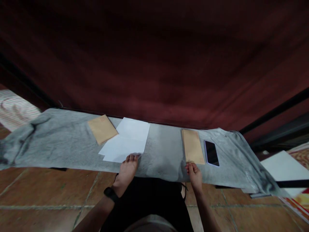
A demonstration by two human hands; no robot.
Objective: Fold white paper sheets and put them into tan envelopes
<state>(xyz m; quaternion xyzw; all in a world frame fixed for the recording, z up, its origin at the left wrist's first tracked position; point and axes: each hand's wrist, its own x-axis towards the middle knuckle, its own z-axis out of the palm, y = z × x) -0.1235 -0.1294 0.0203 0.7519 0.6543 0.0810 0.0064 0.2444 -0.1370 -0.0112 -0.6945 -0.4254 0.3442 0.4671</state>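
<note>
White paper sheets lie overlapped and fanned on the grey cloth, left of the middle. My left hand, with a dark band on its wrist, has its fingers curled at the lower right corner of the sheets. Further right, a small stack of brown envelopes lies lengthwise. At the stack's lower left corner is my right hand, thumb and fingers pinched together; whatever is between them is too small to make out. More brown envelopes lie at an angle by the sheets' left edge.
A phone with a pale purple edge lies right of the envelope stack. The grey cloth covers a long narrow surface. Behind it hangs dark red fabric. White boards or papers are at the far right, beside the tiled floor.
</note>
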